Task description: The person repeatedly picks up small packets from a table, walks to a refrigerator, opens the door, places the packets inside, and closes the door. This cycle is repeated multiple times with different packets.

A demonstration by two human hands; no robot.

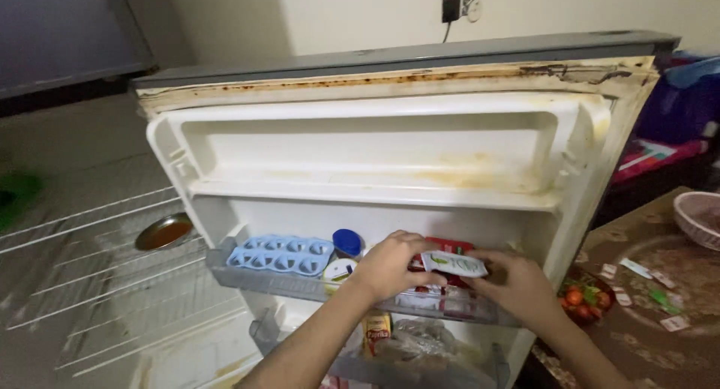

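I look down at an open fridge door (375, 145) with stained white shelves. My left hand (390, 265) and my right hand (517, 284) are both over the middle door shelf (285, 282). Between them they hold a small white sachet with green print (454, 264); red packets (450, 246) lie under the hands. A pale blue egg tray (281, 254) sits at the left of the same shelf, beside a blue-capped container (346, 243) and a round white lid (339, 271).
Wire racks (105, 284) inside the fridge hold a metal bowl of brown liquid (163, 232). The lower door shelf carries a jar (377, 329) and plastic bags (427, 342). At right, a patterned floor covering has a bowl of tomatoes (585, 297), scattered sachets (660, 291) and a basket (699, 218).
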